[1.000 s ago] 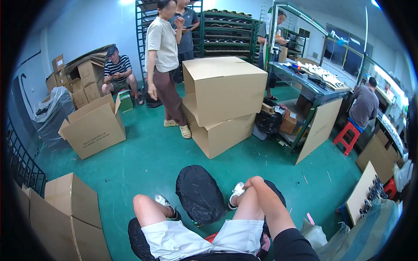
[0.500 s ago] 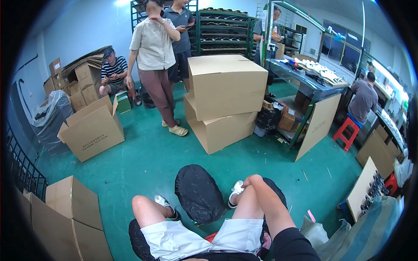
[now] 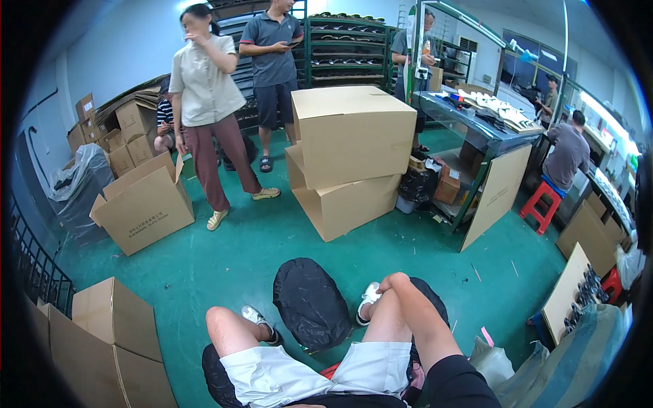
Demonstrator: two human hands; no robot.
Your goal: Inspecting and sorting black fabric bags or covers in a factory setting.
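My right hand [image 3: 393, 281] rests on my bare right knee, its fingers draped loosely over it with nothing in them that I can see. The right forearm reaches down to it from a black sleeve. My left hand is out of view. I sit in white shorts with my knees apart. Between my white shoes [image 3: 255, 319] stands an oval, stool-like thing with a wrinkled black cover [image 3: 311, 302], apart from my hand. Another black-covered shape [image 3: 428, 299] shows just beyond my right knee.
Two large cartons [image 3: 354, 136] are stacked ahead, and an open carton [image 3: 146, 207] stands left. More cartons [image 3: 112, 340] are near left. A co-worker in a light shirt [image 3: 207, 78] stands before green racks. Right are a workbench [image 3: 496, 132], a cardboard sheet [image 3: 500, 197] and a red stool [image 3: 542, 207].
The co-worker in the light shirt has stepped left, now partly hiding the seated person in stripes and uncovering the one in grey behind. My right hand has stayed on the knee.
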